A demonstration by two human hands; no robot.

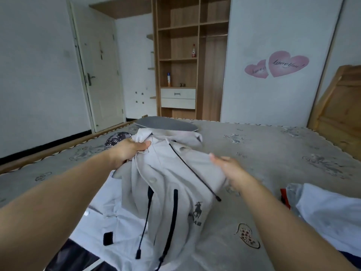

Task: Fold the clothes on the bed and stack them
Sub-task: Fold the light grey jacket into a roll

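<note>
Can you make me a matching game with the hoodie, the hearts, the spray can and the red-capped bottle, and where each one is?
Things:
1. grey hoodie
2. pink hearts
3. spray can
4. red-capped bottle

Places:
A. stuck on the wall
B. on the upper wardrobe shelf
C. gripped by the left hand
D. on the shelf just above the drawers

Pairs: 1-C, 2-A, 3-D, 4-B

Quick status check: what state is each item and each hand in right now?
grey hoodie: lifted, unfolded, hanging crumpled.
left hand: grips the hoodie's top edge.
right hand: open, beside the hoodie.
white garment: heaped on the bed, unfolded.
wardrobe drawer: closed.
door: closed.
</note>
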